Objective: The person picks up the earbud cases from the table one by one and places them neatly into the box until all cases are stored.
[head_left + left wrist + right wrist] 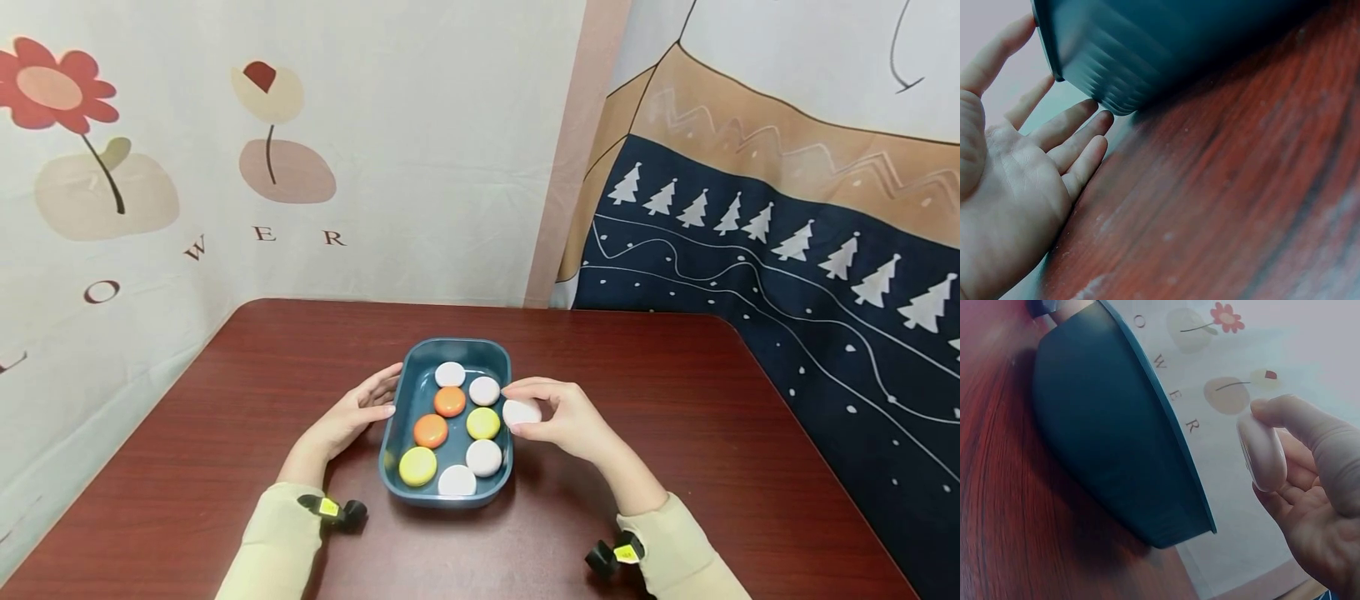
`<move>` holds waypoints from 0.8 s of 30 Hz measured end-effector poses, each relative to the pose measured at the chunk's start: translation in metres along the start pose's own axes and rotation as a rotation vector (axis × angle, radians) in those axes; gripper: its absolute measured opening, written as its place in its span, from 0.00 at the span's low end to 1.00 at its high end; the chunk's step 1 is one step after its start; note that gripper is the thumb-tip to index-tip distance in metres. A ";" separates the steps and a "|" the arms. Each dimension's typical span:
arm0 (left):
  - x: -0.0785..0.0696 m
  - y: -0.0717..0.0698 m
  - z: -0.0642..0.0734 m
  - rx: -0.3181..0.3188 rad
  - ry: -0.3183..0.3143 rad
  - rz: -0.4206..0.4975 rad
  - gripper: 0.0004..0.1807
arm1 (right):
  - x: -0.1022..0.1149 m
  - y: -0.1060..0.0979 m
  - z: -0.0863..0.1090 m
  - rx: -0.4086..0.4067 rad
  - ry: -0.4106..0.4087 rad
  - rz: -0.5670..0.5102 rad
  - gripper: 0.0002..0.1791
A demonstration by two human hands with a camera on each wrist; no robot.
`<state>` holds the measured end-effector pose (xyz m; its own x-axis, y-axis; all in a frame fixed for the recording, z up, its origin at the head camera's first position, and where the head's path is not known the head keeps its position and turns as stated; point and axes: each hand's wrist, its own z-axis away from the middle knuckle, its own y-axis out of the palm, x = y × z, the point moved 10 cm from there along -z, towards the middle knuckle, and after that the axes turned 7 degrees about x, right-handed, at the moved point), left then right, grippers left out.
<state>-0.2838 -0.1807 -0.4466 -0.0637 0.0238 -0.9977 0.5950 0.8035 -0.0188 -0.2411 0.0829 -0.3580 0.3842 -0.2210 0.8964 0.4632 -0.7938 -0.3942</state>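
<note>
A blue rectangular tray (498, 492) stands on the table, with its outer wall (1129, 56) close up in the left wrist view. In it lie several white discs (483, 457), two orange discs (431, 431) and two yellow discs (417, 466), all round and smooth. At the tray's left side, my left hand (348, 421) rests its thumb and outstretched fingertips against the rim and wall. My right hand (566, 417) pinches another white disc (1264, 453) between thumb and fingers, just outside the right rim. That disc is tilted on edge in the right wrist view.
The dark red wooden table (675, 400) reaches back to a pale curtain (427, 167) printed with flowers and letters. A navy cloth (750, 275) with white trees hangs at the right. Each wrist carries a small black camera (352, 515).
</note>
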 end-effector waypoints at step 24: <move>-0.001 0.001 0.000 -0.005 -0.001 0.011 0.38 | 0.009 0.035 -0.025 0.026 -0.095 -0.010 0.24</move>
<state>-0.2831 -0.1800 -0.4457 -0.0565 0.0322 -0.9979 0.5919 0.8060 -0.0075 -0.2413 0.0384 -0.3587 0.4527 -0.1575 0.8776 0.4873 -0.7806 -0.3915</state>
